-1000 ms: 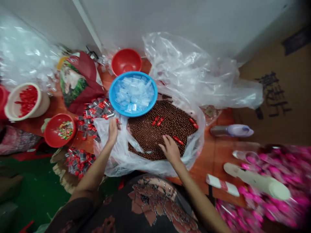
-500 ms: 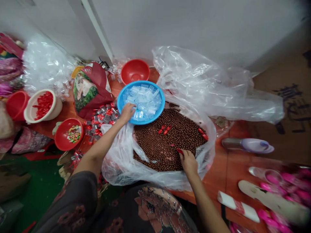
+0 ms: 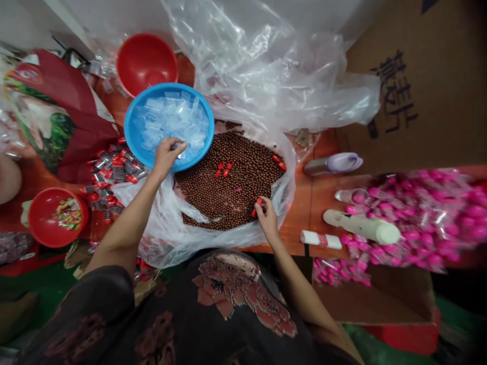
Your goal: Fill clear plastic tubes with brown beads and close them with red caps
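My left hand is over the near rim of a blue basin, its fingers curled at the small clear plastic boxes inside. Whether a clear piece is between those fingertips is hard to see. My right hand pinches a small red plastic cap above the near right part of many brown beads or balls. They lie in an opened clear plastic bag. Two red pieces rest on the brown balls, and more red pieces lie at their right edge.
Filled clear boxes with red caps are heaped left of the bag. Red bowls stand behind and at left, the latter holding colourful bits. On the right are a scoop with a lilac handle, a pale bottle and pink-capped pieces.
The view has swung right and closer, bringing more pink pieces into sight. My right hand has lifted slightly, with the red cap showing more upright. My left hand stays at the blue basin.
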